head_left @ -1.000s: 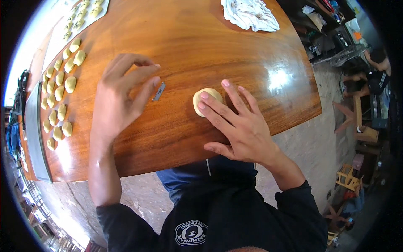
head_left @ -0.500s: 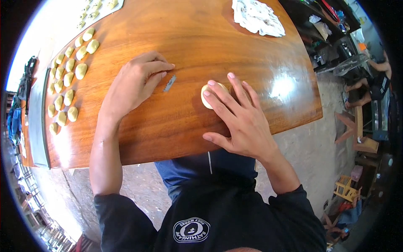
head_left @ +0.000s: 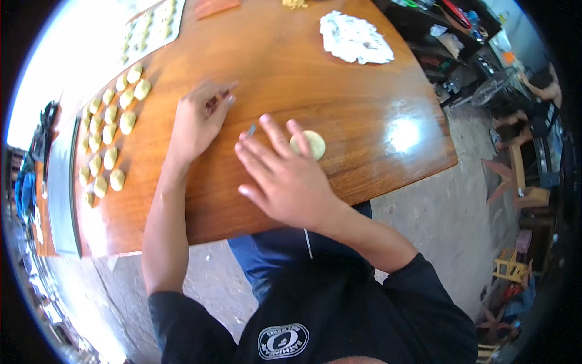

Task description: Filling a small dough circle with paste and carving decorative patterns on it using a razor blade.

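Many dough pieces point(head_left: 112, 138) lie left; white cloth point(head_left: 354, 38) lies far across the table point(head_left: 339, 103).

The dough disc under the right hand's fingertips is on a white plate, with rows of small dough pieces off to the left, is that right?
Not quite. The head view shows the dough disc lying straight on the bare wooden table, not on a white plate. The rest holds: the right hand has its fingertips at the disc, and the rows of small dough pieces lie off to the left.
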{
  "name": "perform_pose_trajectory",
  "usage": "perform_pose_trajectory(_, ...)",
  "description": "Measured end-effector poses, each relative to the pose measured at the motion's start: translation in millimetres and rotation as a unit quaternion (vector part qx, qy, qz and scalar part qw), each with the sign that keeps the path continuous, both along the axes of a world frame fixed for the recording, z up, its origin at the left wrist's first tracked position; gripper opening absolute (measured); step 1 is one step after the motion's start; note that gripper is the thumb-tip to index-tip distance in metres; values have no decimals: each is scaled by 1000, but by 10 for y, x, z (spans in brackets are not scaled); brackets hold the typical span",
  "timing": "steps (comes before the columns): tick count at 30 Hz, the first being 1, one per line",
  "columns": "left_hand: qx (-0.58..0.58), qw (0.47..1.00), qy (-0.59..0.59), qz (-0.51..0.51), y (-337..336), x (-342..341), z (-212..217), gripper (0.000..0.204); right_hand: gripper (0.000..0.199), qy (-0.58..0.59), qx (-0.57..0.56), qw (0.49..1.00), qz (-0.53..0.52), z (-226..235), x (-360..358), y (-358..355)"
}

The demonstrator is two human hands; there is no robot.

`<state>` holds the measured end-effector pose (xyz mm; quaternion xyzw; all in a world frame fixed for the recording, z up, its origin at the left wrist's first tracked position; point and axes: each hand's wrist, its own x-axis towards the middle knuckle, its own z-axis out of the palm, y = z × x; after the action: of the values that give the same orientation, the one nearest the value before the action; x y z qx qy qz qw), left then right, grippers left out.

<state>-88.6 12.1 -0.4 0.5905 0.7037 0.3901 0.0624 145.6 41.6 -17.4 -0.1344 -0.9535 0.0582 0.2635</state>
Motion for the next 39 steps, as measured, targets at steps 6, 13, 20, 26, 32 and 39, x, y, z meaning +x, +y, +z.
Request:
perform_pose_trajectory(6,30,999,-21,-13,29,38,-9,23,51,-30,-32,996,78,34,119,-200)
perform_pose_trajectory(13,25,996,-42,-78,15,334,48,23,38,33,8,987,160,-158,560,-368)
perform_pose_trajectory(20,14,988,-30,-152,-66,720,64,38,31,148,-10,972,181,-297,580,-425)
perform_pose_trajectory(26,92,972,15,-216,-1,854,25,42,32,197,-72,962,178,-240,642,-438)
perform_pose_trajectory(32,31,965,29,-259,18,782,-57,39,32,278,-223,932,59,-35,893,-324)
perform_pose_trajectory(39,1,991,-23,-132,-98,818,180,25,35,398,-483,776,-77,-38,908,385)
